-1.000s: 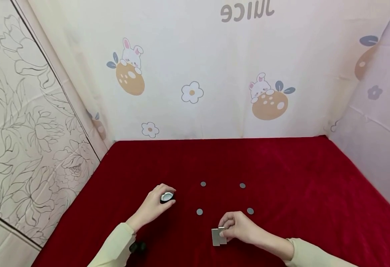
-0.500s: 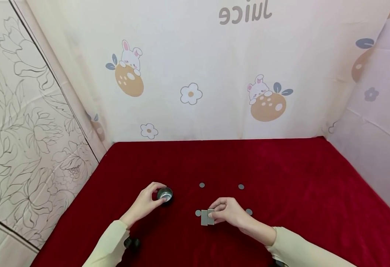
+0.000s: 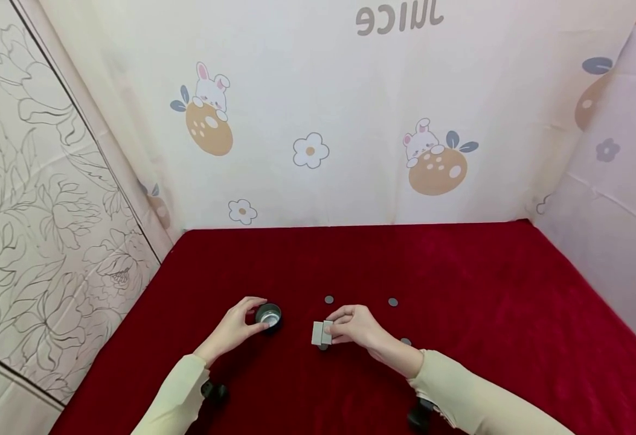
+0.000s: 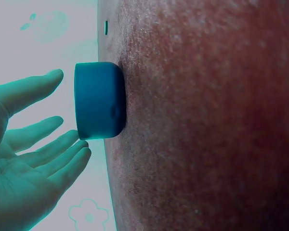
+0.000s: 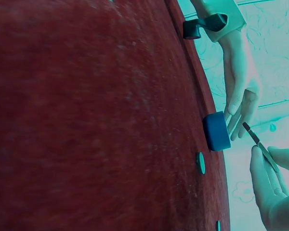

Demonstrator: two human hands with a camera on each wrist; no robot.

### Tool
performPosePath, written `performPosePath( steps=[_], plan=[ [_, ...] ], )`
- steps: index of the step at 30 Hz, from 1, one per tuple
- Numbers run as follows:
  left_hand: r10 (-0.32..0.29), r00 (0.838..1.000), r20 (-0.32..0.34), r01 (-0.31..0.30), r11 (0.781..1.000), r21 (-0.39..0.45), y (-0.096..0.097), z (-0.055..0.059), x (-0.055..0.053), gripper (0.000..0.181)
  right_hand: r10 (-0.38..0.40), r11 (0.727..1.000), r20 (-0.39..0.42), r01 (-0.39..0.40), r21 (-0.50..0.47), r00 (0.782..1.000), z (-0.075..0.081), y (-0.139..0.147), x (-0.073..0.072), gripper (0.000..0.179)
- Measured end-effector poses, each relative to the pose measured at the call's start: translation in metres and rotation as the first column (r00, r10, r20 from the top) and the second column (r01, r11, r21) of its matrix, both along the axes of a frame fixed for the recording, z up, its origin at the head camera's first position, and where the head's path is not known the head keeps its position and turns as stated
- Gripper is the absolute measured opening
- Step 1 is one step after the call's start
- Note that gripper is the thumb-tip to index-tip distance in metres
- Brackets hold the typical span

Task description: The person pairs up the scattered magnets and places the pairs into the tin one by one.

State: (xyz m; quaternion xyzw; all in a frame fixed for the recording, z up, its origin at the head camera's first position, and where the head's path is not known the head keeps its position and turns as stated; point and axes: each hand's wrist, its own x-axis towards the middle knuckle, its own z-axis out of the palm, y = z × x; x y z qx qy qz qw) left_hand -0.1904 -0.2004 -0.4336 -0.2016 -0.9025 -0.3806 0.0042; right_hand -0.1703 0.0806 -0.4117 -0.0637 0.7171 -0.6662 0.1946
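Observation:
A small dark round cup (image 3: 269, 316) with a shiny silvery inside stands upright on the red cloth. My left hand (image 3: 234, 329) is spread at its left side. In the left wrist view the thumb of the left hand (image 4: 33, 154) is apart from the cup (image 4: 98, 101), and other fingertips come right up to its rim. My right hand (image 3: 357, 329) pinches two flat grey rectangular plates (image 3: 318, 333), side by side and slightly offset, to the right of the cup. Seen nearly edge-on in the right wrist view, the plates (image 5: 261, 148) lie between thumb and fingers.
Several flat grey discs lie on the cloth: a back-left disc (image 3: 329, 299), a back-right disc (image 3: 393, 302), one disc (image 3: 406, 342) behind the right wrist, and another (image 3: 324, 347) partly hidden by the plates. A printed curtain (image 3: 318, 90) hangs behind the red cloth (image 3: 459, 266).
My right hand has carried the plates left and farther from me, over toward the cup. The cup, tilted in my left hand's grip earlier, now stands upright with that hand loosened from it.

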Motion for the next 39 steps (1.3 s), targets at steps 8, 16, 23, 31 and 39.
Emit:
performPosePath(
  steps=[8, 16, 23, 31, 39],
  plan=[
    [0.001, 1.000, 0.025, -0.001, 1.000, -0.005, 0.000, -0.006, -0.004, 0.049, -0.050, 0.998, 0.010, 0.050, -0.022, 0.999, 0.002, -0.017, -0.011, 0.027],
    [-0.015, 0.998, 0.067, 0.015, 1.000, -0.001, 0.001, -0.008, -0.005, 0.048, -0.063, 0.996, 0.030, 0.064, -0.056, 0.998, 0.006, -0.031, -0.019, 0.028],
    [-0.009, 0.993, 0.115, 0.009, 1.000, 0.001, 0.001, -0.007, -0.007, 0.047, -0.074, 0.993, 0.051, 0.078, -0.085, 0.996, 0.004, -0.045, -0.026, 0.029],
    [-0.025, 0.989, 0.143, 0.020, 0.999, 0.041, 0.000, -0.007, -0.009, 0.045, -0.106, 0.990, 0.048, 0.110, -0.091, 0.993, 0.002, -0.061, -0.034, 0.028],
    [-0.026, 0.986, 0.166, 0.017, 0.998, 0.058, 0.001, 0.003, -0.005, 0.044, -0.107, 0.989, 0.048, 0.111, -0.100, 0.993, 0.014, -0.076, -0.031, 0.026]
  ],
)
